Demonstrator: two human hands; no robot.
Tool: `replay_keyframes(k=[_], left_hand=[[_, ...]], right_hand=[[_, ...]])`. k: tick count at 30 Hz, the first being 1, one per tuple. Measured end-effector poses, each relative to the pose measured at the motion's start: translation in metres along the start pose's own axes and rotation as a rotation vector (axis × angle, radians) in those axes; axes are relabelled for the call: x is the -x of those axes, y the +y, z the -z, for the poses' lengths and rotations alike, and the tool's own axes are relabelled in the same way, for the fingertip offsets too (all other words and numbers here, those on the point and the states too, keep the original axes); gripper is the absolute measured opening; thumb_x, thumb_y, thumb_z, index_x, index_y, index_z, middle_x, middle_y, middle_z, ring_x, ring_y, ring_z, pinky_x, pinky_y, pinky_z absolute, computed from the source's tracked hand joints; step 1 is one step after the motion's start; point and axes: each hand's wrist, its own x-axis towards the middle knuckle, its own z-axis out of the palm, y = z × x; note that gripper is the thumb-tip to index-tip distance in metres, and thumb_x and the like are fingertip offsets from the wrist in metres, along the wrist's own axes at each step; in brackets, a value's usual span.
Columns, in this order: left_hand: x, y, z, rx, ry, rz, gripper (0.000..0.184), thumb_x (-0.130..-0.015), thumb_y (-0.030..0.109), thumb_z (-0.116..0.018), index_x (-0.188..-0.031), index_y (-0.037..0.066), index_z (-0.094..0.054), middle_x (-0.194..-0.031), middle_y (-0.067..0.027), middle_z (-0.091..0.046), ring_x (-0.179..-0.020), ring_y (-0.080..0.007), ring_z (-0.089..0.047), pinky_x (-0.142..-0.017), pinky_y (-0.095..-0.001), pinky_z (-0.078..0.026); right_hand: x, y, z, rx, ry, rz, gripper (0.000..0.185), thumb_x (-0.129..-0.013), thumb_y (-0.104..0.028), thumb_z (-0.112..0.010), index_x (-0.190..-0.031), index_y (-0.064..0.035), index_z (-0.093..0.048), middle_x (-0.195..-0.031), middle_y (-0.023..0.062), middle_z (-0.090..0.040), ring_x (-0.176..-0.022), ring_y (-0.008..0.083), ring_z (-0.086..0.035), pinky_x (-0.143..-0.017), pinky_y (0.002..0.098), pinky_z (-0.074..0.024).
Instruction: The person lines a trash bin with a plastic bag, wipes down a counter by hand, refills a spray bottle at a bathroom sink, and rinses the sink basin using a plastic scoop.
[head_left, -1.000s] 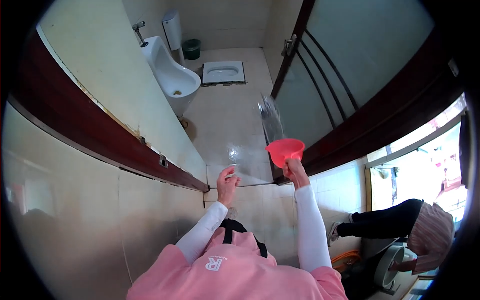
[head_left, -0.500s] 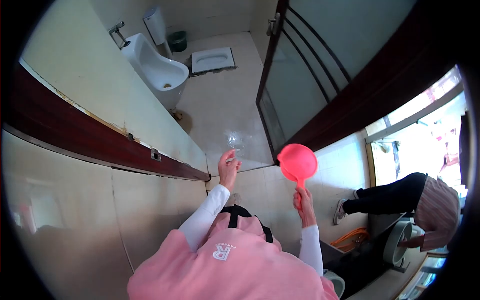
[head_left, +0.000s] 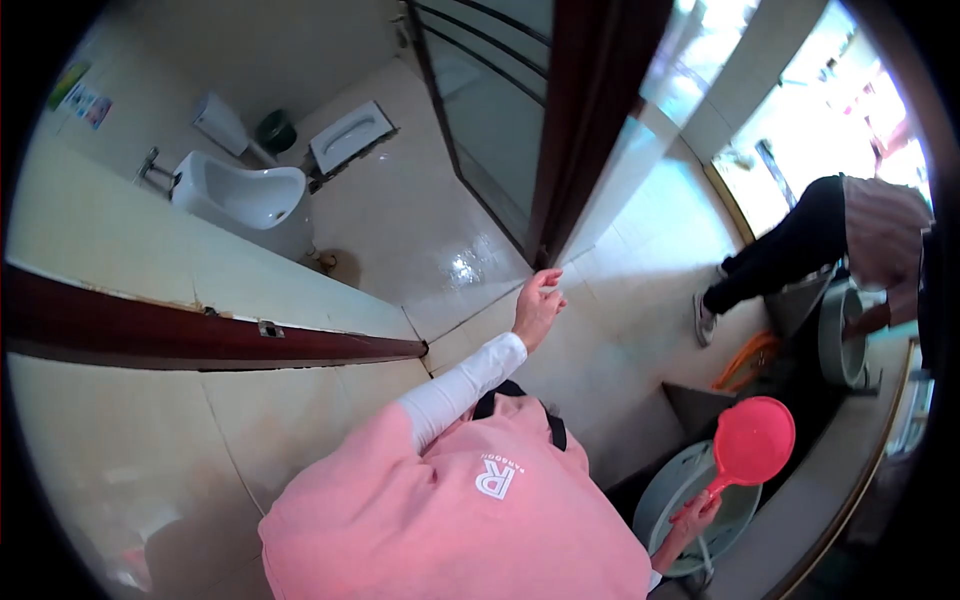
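Observation:
My right hand [head_left: 690, 520] grips the handle of a pinkish-red plastic water dipper [head_left: 756, 440]. Its round scoop is over a pale green tub [head_left: 655, 490] at the lower right, and I cannot make out whether there is water in it. My left hand [head_left: 540, 312] is out in front of the doorway with its fingers loosely bent and apart, holding nothing. Beyond it, a wet patch [head_left: 466, 267] shines on the tiled floor.
A glass-panelled door [head_left: 490, 130] stands ajar. Past it are a urinal [head_left: 235, 190], a squat toilet [head_left: 352, 135] and a green bucket [head_left: 276, 131]. To the right, another person [head_left: 880, 220] bends over a second tub [head_left: 838, 335], near an orange hose [head_left: 748, 362].
My view has turned right. My right hand has carried the dipper from near the doorway to over the tub. My left hand has drifted right, away from the wet floor.

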Motion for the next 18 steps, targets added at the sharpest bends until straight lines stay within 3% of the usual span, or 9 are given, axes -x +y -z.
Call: replay_keyframes(k=[2, 3, 4, 5, 6, 7, 9, 12, 18], left_hand=[[0.001, -0.005, -0.017, -0.049, -0.050, -0.004, 0.035, -0.076, 0.005, -0.048, -0.111, 0.004, -0.047, -0.101, -0.0088, -0.047, -0.072, -0.0133, -0.056, -0.061, -0.0235, -0.045], [0.002, -0.007, -0.024, -0.054, -0.095, -0.001, 0.034, -0.076, 0.005, -0.048, -0.110, 0.004, -0.048, -0.100, -0.0078, -0.046, -0.072, -0.0132, -0.056, -0.061, -0.0236, -0.045], [-0.001, -0.015, -0.026, -0.060, -0.131, -0.039, 0.033, -0.075, 0.005, -0.049, -0.108, 0.005, -0.048, -0.098, -0.0056, -0.046, -0.070, -0.0125, -0.055, -0.059, -0.0241, -0.045], [-0.011, -0.025, -0.026, -0.163, -0.189, -0.219, 0.033, -0.075, 0.007, -0.050, -0.108, 0.006, -0.048, -0.095, -0.0043, -0.046, -0.069, -0.0117, -0.055, -0.059, -0.0237, -0.044], [-0.010, -0.041, -0.028, -0.095, -0.152, -0.232, 0.032, -0.076, 0.009, -0.052, -0.108, 0.007, -0.048, -0.094, -0.0042, -0.047, -0.069, -0.0112, -0.054, -0.062, -0.0236, -0.044], [0.002, -0.012, -0.038, -0.036, -0.226, -0.048, 0.032, -0.077, 0.009, -0.053, -0.109, 0.007, -0.048, -0.095, -0.0043, -0.048, -0.072, -0.0117, -0.054, -0.065, -0.0244, -0.044], [0.007, -0.003, -0.049, -0.092, -0.283, 0.050, 0.036, -0.078, 0.006, -0.051, -0.113, 0.006, -0.045, -0.098, -0.0066, -0.046, -0.073, -0.0137, -0.055, -0.066, -0.0258, -0.045], [0.008, -0.015, -0.057, -0.089, -0.277, 0.164, 0.036, -0.079, 0.004, -0.049, -0.114, 0.005, -0.044, -0.103, -0.0082, -0.046, -0.078, -0.0168, -0.057, -0.065, -0.0252, -0.046], [0.023, -0.009, -0.063, -0.126, -0.293, 0.177, 0.035, -0.080, 0.003, -0.048, -0.114, 0.003, -0.043, -0.104, -0.0085, -0.044, -0.077, -0.0175, -0.057, -0.066, -0.0258, -0.047]], right_hand=[[0.008, 0.032, 0.033, 0.441, 0.209, 0.068, 0.026, -0.086, -0.018, -0.044, -0.106, -0.0009, -0.044, -0.072, 0.0069, -0.051, -0.058, 0.0168, -0.052, -0.051, 0.0271, -0.0432], [0.011, 0.054, 0.045, 0.717, 0.335, 0.200, 0.031, -0.086, -0.015, -0.044, -0.112, 0.0004, -0.043, -0.095, 0.0129, -0.056, -0.085, 0.0250, -0.054, -0.076, 0.0346, -0.0422], [0.011, 0.079, 0.057, 0.611, 0.361, 0.062, 0.033, -0.086, -0.016, -0.042, -0.115, -0.0006, -0.043, -0.109, 0.0152, -0.052, -0.098, 0.0288, -0.050, -0.086, 0.0373, -0.0370], [0.019, 0.077, 0.057, 1.233, 0.366, 0.470, 0.035, -0.086, -0.018, -0.039, -0.117, -0.0012, -0.043, -0.110, 0.0152, -0.052, -0.097, 0.0267, -0.051, -0.084, 0.0365, -0.0383], [0.019, 0.126, 0.073, 0.905, 0.317, 0.403, 0.034, -0.086, -0.023, -0.038, -0.111, -0.0026, -0.047, -0.103, 0.0170, -0.056, -0.091, 0.0285, -0.054, -0.079, 0.0391, -0.0417], [0.037, 0.022, 0.030, 1.000, 0.384, -0.323, 0.033, -0.084, -0.028, -0.039, -0.101, -0.0033, -0.052, -0.091, 0.0202, -0.059, -0.082, 0.0335, -0.057, -0.071, 0.0440, -0.0441], [0.036, 0.079, 0.057, 1.027, 0.421, -0.414, 0.031, -0.083, -0.028, -0.038, -0.091, -0.0025, -0.052, -0.083, 0.0223, -0.058, -0.079, 0.0390, -0.056, -0.065, 0.0470, -0.0441], [0.039, 0.073, 0.058, 1.076, 0.418, -0.457, 0.025, -0.082, -0.022, -0.038, -0.093, -0.0009, -0.043, -0.074, 0.0237, -0.058, -0.075, 0.0406, -0.056, -0.065, 0.0484, -0.0444], [0.048, 0.091, 0.072, 1.055, 0.353, -0.509, 0.023, -0.073, -0.011, -0.047, -0.092, 0.0020, -0.042, -0.081, 0.0249, -0.058, -0.076, 0.0411, -0.056, -0.068, 0.0467, -0.0447]])
